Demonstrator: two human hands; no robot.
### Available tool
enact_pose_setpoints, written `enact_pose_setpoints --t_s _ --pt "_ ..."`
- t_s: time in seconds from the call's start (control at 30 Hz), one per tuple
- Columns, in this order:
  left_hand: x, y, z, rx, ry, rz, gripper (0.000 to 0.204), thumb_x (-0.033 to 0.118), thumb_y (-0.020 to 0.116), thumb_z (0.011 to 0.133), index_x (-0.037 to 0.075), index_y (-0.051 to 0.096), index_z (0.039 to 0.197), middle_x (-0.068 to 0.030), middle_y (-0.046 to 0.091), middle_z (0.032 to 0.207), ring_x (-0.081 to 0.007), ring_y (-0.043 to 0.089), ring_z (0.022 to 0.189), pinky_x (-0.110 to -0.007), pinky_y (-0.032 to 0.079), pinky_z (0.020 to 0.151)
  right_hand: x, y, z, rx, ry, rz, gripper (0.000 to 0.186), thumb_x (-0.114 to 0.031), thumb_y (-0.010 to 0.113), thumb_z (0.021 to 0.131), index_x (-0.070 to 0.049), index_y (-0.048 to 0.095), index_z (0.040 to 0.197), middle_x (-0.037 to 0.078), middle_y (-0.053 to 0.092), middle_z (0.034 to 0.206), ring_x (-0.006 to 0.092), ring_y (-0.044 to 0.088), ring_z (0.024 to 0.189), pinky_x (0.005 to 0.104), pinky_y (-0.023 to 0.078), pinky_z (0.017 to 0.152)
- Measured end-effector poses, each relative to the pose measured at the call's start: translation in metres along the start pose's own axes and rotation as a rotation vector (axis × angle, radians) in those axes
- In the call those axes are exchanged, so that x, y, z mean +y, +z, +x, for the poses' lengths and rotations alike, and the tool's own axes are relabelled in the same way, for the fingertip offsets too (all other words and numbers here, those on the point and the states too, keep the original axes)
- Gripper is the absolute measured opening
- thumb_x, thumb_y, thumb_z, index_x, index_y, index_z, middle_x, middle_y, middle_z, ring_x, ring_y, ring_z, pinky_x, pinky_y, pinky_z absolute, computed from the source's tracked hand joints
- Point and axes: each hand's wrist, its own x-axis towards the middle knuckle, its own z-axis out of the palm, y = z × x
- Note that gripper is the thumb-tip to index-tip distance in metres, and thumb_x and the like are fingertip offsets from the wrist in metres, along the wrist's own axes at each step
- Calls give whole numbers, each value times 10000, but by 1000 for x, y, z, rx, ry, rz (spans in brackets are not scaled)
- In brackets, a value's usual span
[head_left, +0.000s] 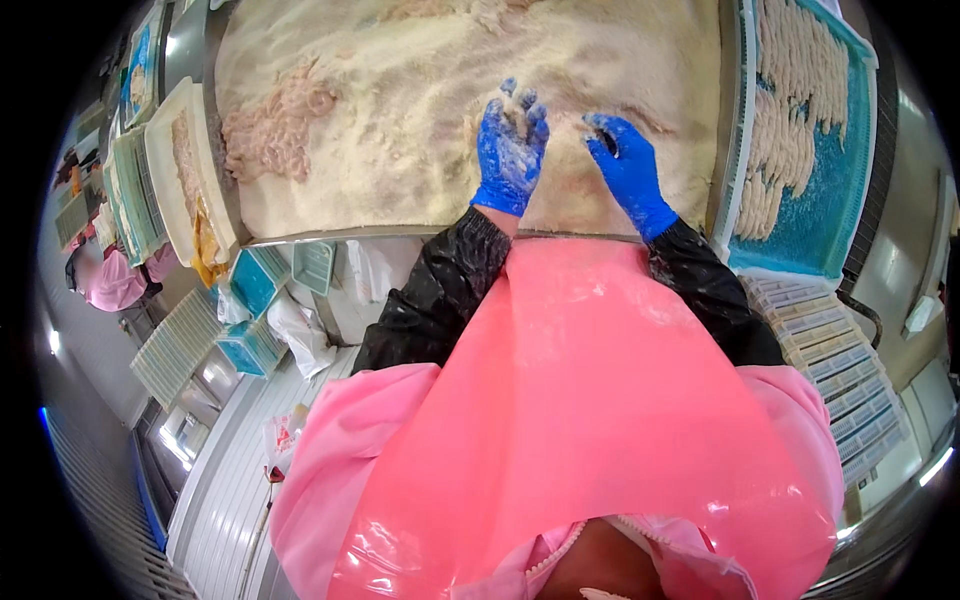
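Observation:
Both my hands wear blue gloves and are over a large metal-edged tray (400, 235) filled with pale crumb coating (400, 150). My left hand (510, 155) is turned palm up, its fingers curled in and dusted with crumbs. A crumb-covered clump sits at its fingers; its kind is not clear. My right hand (630, 170) is just to the right, knuckles up, with a gap between the curved thumb and forefinger and nothing plainly held. At the tray's left lies a heap of raw pinkish meat strips (285, 125). Faint pinkish pieces show through the coating near my right hand.
To the right, a blue tray (815, 220) holds rows of coated strips (785, 130), beside stacked pale racks (835, 370). A white tub (165, 150) stands at the left, with blue baskets (258, 280) and white bags (300, 335) below. Another person in pink (115, 280) is far left.

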Motion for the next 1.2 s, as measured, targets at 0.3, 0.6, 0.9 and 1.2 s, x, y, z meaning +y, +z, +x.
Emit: enact_pose_setpoints --t_s 0.3,0.6,0.9,1.2 --pt "-47 52 -9 -76 33 39 392 140 406 942 80 368 1328 -162 461 1287 -285 465 1169 -381 393 988 -43 -5 -6 35 -131 -65 220 -154 669 792 -40 616 973 132 600 837 293 599 670 330 475 580" --pt "-83 89 -20 -169 -87 54 443 185 407 953 91 305 1374 -127 401 1357 -248 400 1248 -357 380 1002 -36 -50 -1 311 -195 225 410 -187 601 831 -20 485 1187 146 501 1213 235 480 1102 346 369 918" --pt "-153 63 -15 -79 190 647 486 329 371 979 85 285 1390 -59 471 1237 -154 498 1052 -282 406 936 -36 -62 -7 80 -27 975 618 -361 414 937 -30 212 1419 103 224 1472 241 209 1357 334 159 1097" --pt "-188 128 -45 -4 64 627 457 271 331 987 59 254 1385 -50 375 1306 -166 490 1052 -301 407 923 -49 -110 -19 119 -145 777 618 -268 445 917 -31 188 1426 102 161 1494 203 163 1368 317 154 1092"
